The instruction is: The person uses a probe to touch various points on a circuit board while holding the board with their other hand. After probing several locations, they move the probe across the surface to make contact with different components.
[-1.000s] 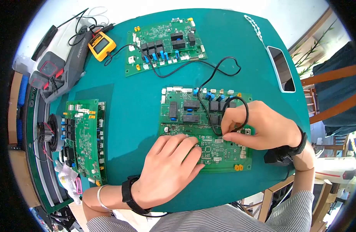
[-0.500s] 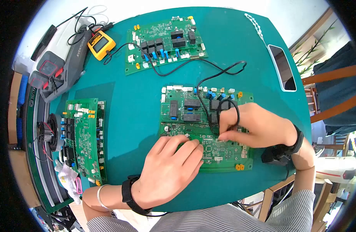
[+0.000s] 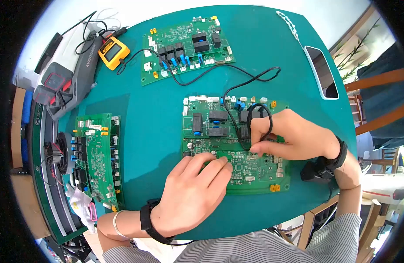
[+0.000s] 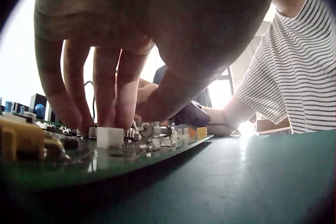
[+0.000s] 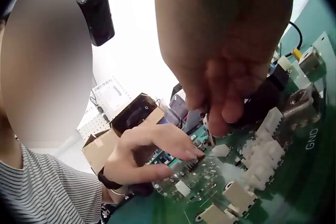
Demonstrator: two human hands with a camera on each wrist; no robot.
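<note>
A green circuit board [image 3: 259,175] lies before the person. The right hand [image 3: 294,136] pinches the end of a black cable [image 3: 228,111] low over the board's middle right; the plug itself is hidden by the fingertips. Across the board's lower left spreads the left hand [image 3: 193,193], its fingertips resting on the board. In the left wrist view the fingers of the left hand [image 4: 110,87] reach down behind a white connector [image 4: 109,138]. The right wrist view has the right hand [image 5: 220,92] above white connectors [image 5: 265,155], with the left hand [image 5: 152,153] close by.
The cable runs to a yellow meter [image 3: 113,53] at the back left. Another board [image 3: 184,50] lies at the back, and stacked boards [image 3: 96,162] at the left. A phone [image 3: 321,72] is at the right; a grey tool [image 3: 75,79] and a fan [image 3: 57,151] are at the left edge.
The cable's loop has shifted left and its far bend slightly right. The right hand has moved slightly, still pinching the cable end. The left hand has stayed on the board.
</note>
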